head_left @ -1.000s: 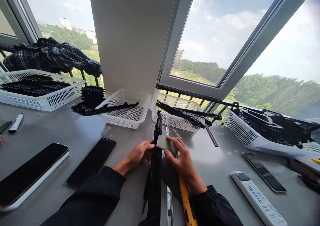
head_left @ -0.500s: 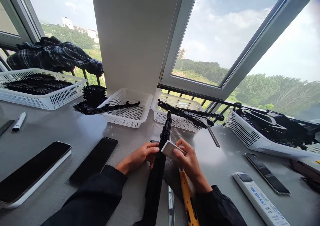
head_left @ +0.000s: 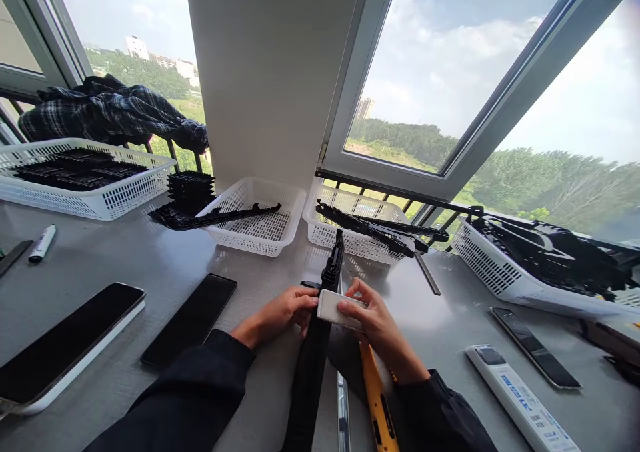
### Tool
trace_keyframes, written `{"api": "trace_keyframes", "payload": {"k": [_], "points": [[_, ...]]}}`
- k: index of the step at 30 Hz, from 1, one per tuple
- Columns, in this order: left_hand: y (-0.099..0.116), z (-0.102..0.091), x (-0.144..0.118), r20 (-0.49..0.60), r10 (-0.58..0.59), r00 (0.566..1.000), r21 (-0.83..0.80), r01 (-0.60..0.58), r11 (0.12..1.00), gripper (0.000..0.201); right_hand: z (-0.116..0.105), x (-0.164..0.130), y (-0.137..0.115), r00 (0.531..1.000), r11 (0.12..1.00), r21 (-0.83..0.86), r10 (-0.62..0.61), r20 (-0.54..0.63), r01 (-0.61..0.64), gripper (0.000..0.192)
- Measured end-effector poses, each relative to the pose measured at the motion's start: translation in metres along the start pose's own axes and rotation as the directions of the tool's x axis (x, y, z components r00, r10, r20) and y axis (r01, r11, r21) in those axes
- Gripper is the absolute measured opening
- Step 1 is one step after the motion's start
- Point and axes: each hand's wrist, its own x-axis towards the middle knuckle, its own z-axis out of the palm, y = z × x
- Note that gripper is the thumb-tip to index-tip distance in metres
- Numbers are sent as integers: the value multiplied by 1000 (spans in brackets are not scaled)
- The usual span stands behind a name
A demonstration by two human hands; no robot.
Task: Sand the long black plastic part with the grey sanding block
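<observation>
My left hand (head_left: 280,311) has fingers curled, tips pressed against the side of the long black plastic strip (head_left: 315,352) that lies on the grey table (head_left: 125,265), running from my lap toward the window. My right hand (head_left: 380,329) pinches a small white block (head_left: 336,307) between thumb and fingers, holding it flat across the strip's top. Yellow-handled tool (head_left: 375,399) lies on the table under my right wrist, just beside the strip. Containers: big white basket (head_left: 100,202) far left, holds flat layers of black strips; middle white basket (head_left: 260,232) mostly bare inside, one black strip (head_left: 220,217) laid across its rim, stack of black parts (head_left: 189,189) just left of it; next white basket (head_left: 345,239) has long black strips (head_left: 380,229) lying over its rim; tilted white basket (head_left: 500,272) far right is heaped with tangled black parts. Two dark phones (head_left: 185,319) lie left of my arm, white remote (head_left: 520,399) right. Plaid cloth (head_left: 115,115) hangs on the railing.
</observation>
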Motion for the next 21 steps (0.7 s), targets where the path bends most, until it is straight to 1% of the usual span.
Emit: {"api": "trace_keyframes", "payload": {"k": [2,8,11,14,16,21], "points": [[1,1,0,-13,3,1000,-4,-3,1000,36,0,0,0,1000,1000,-5,14,25,-14,57],[2,3,0,-34,26,999,-37,-27,999,34,-11,-1,-6,1000,1000,-2,25,-6,-25,54],[3,2,0,-62,43,997,-47,-46,998,35,-12,-1,-7,999,1000,-2,27,-22,-27,55],[4,4,-1,-86,46,995,-56,-51,997,37,-5,0,-6,999,999,-30,24,-37,-25,58],[5,5,-1,-95,50,994,-77,-57,995,41,2,0,-4,1000,999,-51,4,-27,-6,58],[5,8,-1,-79,27,997,-103,-36,994,48,17,-3,-5,999,997,-66,-51,-18,50,57]]}}
